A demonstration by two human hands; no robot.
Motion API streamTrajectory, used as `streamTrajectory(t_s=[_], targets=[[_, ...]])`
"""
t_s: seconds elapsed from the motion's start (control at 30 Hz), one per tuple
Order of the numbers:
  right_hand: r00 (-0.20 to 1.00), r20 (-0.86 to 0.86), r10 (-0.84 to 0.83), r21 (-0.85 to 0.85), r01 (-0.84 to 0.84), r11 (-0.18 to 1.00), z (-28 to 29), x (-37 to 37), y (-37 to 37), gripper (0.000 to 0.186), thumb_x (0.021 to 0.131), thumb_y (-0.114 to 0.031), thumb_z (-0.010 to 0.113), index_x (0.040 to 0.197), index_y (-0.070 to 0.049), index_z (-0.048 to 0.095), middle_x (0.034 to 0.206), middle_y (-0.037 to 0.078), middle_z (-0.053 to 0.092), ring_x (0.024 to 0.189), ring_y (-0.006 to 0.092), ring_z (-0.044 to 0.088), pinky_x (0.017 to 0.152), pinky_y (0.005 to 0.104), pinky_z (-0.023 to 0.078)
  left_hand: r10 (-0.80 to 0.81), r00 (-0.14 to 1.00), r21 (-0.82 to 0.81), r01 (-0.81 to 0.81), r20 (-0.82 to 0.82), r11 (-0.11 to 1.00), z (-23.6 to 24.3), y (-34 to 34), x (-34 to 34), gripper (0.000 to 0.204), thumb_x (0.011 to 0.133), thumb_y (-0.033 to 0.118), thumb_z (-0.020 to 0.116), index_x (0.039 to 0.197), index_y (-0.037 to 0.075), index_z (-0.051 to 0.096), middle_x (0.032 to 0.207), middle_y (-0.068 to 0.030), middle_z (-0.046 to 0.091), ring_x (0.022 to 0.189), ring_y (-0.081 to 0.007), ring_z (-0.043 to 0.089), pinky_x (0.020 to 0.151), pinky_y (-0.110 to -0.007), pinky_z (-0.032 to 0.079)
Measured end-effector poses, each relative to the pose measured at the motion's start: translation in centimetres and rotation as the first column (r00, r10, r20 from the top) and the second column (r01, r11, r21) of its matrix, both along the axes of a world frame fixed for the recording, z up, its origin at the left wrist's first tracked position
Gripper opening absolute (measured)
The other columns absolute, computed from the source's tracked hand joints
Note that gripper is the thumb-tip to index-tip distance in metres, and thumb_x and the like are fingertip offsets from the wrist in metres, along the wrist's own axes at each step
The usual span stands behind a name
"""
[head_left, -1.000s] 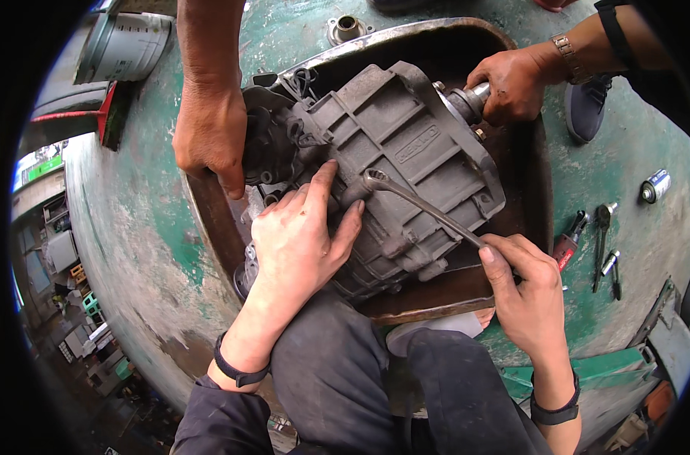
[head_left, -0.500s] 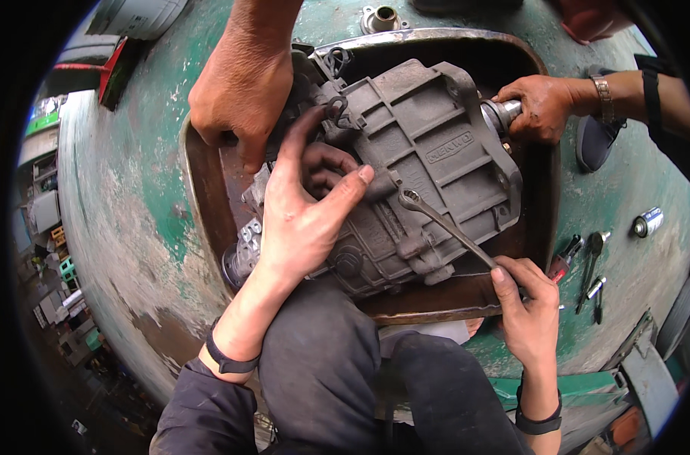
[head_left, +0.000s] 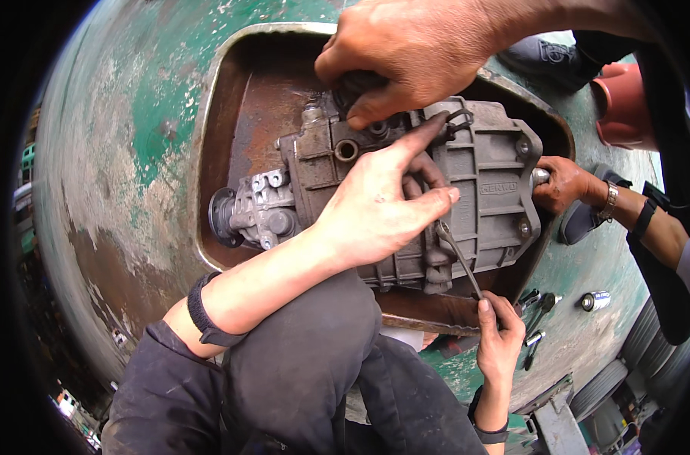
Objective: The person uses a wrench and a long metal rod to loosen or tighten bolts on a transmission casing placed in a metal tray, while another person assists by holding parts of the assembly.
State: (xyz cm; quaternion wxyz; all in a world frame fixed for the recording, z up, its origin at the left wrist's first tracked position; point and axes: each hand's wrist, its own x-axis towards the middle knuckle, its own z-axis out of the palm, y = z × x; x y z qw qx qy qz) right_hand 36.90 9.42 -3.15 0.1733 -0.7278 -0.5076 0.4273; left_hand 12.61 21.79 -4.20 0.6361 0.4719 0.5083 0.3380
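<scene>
Grey cast casing [head_left: 490, 216] sat right of mid-frame, inside a rusty metal tray [head_left: 238, 98] on a worn green floor [head_left: 170, 114]. Lighter aluminium end piece [head_left: 265, 201] stuck out of its left side, with a dark round flange [head_left: 225, 218] on the end. Open round port [head_left: 346, 151] showed left of the hand on top.

Left hand [head_left: 386, 199]: reached over the casing at centre, loosely spread, index out toward a black wire loop [head_left: 460, 120], other fingers half-curled, thumb apart from them. Couldn't tell if the index tip touched the loop.

Right hand [head_left: 501, 331]: lower right of centre, gripping the lower end of a ring wrench [head_left: 462, 259]. Wrench ran up and left; its ring end was at the casing, just below the left thumb tip. Couldn't tell if it was seated on anything.

Another person's hand [head_left: 409, 57], top centre, was closed around a dark part [head_left: 360, 82]. Second helping hand [head_left: 563, 186], at right, wearing a metal watch [head_left: 609, 199], gripped a shiny shaft [head_left: 540, 176] at the casing's right end. Small can [head_left: 595, 301] and hand tools [head_left: 543, 305] lay lower right, outside the tray.
</scene>
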Motion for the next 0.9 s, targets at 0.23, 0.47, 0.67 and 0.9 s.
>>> streamTrajectory(t_s=[0.23,0.47,0.67,0.9], targets=[[0.993,0.023,-0.114,-0.053,0.115,0.992,-0.8,0.6,-1.6,0.025,0.092,-0.015,0.064,0.1,0.008,0.064,0.088,0.012,0.064,0.079,0.0191,0.058,0.076,0.029,0.045,0.079,0.997,0.071,-0.079,0.002,0.994,0.0,-0.2,-0.2,0.057,0.088,0.011,0.066,0.139,-0.001,0.045,0.075,-0.0007,0.061,0.069,-0.0051,0.051,0.066,-0.022,0.044],[0.995,0.019,-0.1,-0.092,0.102,0.991,-1.2,0.8,-1.7,0.03,0.094,-0.021,0.063,0.101,0.008,0.063,0.089,0.012,0.063,0.081,0.0188,0.057,0.077,0.0279,0.045,0.072,0.997,0.123,-0.071,-0.007,0.99,0.0,-0.1,-0.3,0.05,0.088,0.009,0.065,0.135,0.0,0.05,0.074,-0.0005,0.061,0.07,-0.0055,0.052,0.068,-0.023,0.045],[0.99,-0.013,-0.138,-0.147,0.135,0.98,-1.3,0.4,-1.7,0.032,0.094,-0.024,0.063,0.102,0.007,0.063,0.09,0.011,0.064,0.082,0.0182,0.057,0.077,0.0278,0.045,0.039,0.999,0.143,-0.041,0.013,0.989,-0.4,-0.2,-0.2,0.054,0.088,0.008,0.065,0.137,-0.001,0.046,0.076,-0.0016,0.061,0.07,-0.0064,0.052,0.068,-0.023,0.045],[0.995,0.016,-0.101,-0.134,0.102,0.986,-1.4,0.3,-1.6,0.033,0.095,-0.025,0.063,0.103,0.007,0.064,0.091,0.011,0.064,0.082,0.0176,0.057,0.077,0.0281,0.045,0.061,0.998,0.234,-0.066,0.028,0.97,-1.3,-0.1,0.3,0.073,0.087,0.012,0.064,0.147,-0.001,0.025,0.085,-0.0093,0.064,0.06,-0.0132,0.06,0.058,-0.027,0.048]])
